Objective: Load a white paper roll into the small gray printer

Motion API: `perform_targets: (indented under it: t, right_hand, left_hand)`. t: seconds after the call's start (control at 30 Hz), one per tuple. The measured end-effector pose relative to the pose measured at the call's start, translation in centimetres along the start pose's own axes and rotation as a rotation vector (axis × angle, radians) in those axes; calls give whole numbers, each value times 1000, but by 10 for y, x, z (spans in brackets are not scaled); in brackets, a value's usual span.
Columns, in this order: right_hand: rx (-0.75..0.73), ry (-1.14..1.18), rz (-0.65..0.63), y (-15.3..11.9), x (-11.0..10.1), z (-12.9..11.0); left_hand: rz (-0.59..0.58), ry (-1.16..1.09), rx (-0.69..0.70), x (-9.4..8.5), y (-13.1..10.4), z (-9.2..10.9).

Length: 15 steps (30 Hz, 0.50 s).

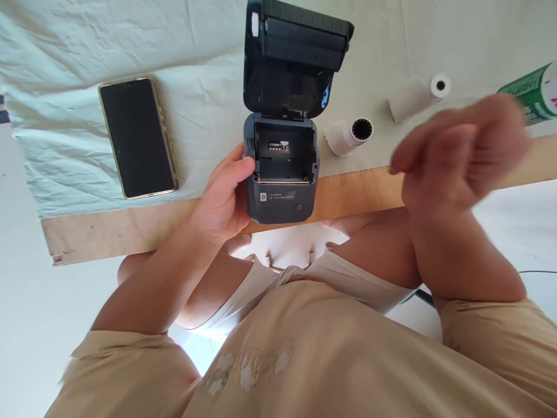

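Observation:
My left hand (226, 197) grips the left side of a small dark label printer (282, 200), its thumb on the front edge. The printer's lid (291, 64) is swung up and back, and the roll bay shows a white printed label but no roll. To the right of the printer lies a white paper roll (342, 139) with a black core. Farther right is a second white roll (411, 100) with a narrower core. Over the table's right part hangs my right hand (461, 151), blurred, with curled fingers; whether anything is between them cannot be made out.
A phone (137, 139) with a dark screen lies on the pale green cloth (204, 87) at the left. A green and white container (533, 96) is at the right edge. The wooden table edge (361, 191) runs below the cloth, above my legs.

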State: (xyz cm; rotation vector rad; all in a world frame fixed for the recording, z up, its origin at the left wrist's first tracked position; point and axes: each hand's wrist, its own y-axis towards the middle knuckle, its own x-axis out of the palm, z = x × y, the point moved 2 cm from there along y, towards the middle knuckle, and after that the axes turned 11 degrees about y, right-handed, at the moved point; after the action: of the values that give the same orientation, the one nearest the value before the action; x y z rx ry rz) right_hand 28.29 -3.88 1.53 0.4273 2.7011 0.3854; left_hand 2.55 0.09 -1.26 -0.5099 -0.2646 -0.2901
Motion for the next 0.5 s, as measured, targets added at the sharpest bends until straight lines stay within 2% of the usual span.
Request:
perform_targets:
  t: [0.1,0.23,0.3,0.4,0.5]
  right_hand:
    - [-153,1,-29,0,12,12]
    - [-268,-156,-111,4,14,22]
    - [-233,-236,-171,7,15,28]
    - [-91,-291,-268,10,20,38]
    - [-10,-321,-303,12,26,43]
  left_hand:
    - [-5,-32,12,0,1,0]
    - [-17,-41,12,-2,2,-2]
    - [-23,-43,21,-4,2,-2]
    - [-22,-35,17,-5,1,-2]
    - [-29,-39,-7,-5,0,-2]
